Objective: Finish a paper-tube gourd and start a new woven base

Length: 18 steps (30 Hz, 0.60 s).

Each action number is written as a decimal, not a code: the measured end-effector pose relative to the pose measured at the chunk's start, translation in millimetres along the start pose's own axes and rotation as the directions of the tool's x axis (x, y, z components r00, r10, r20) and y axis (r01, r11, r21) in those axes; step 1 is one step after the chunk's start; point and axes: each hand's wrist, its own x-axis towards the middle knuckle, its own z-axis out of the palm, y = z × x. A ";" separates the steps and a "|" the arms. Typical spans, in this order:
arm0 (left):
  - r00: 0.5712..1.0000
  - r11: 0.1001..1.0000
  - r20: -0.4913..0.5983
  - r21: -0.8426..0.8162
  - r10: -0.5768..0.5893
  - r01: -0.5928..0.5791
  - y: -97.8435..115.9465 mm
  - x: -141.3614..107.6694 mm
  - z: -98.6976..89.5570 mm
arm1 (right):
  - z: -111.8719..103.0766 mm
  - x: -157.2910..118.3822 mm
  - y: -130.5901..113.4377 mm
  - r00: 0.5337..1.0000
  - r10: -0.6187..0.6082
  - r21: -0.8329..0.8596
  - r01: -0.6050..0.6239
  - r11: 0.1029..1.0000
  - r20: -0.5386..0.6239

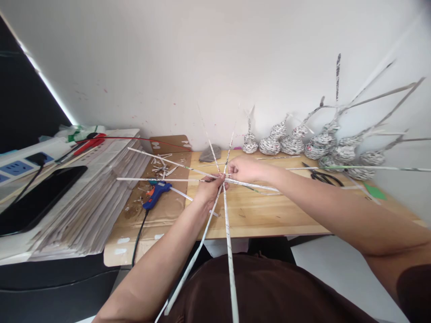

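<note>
Several thin rolled-paper tubes (227, 224) cross at one point and fan out like spokes, raised above the wooden table. My left hand (213, 187) pinches them at the crossing, thumb on top. Right beside it, the fingers of my right hand (239, 168) are curled closed at the crossing, apparently on one of the paper tubes; the exact grip is partly hidden. Two long tubes reach down toward my lap, while others point left, right and toward the wall.
Woven paper gourds (269, 144) line the wall at right, near black-handled pliers (325, 176). A blue glue gun (157, 195) and paper scraps lie on cardboard (168, 215). Left are a stack of papers (90, 202), a phone (43, 197) and a power strip (23, 166). A grey stone (209, 154) sits behind.
</note>
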 end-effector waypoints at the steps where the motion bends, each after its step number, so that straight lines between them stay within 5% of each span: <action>1: 1.000 1.000 0.000 -0.006 -0.005 0.005 0.3 0.0 -0.2 | -0.7 0.3 -1.1 1.000 0.001 -0.005 -0.001 1.000 0.003; 18: 0.997 0.996 -0.021 -0.058 -0.074 0.073 3.9 -2.6 -12.8 | 2.2 15.4 -1.8 0.983 -0.051 0.253 0.004 0.967 0.178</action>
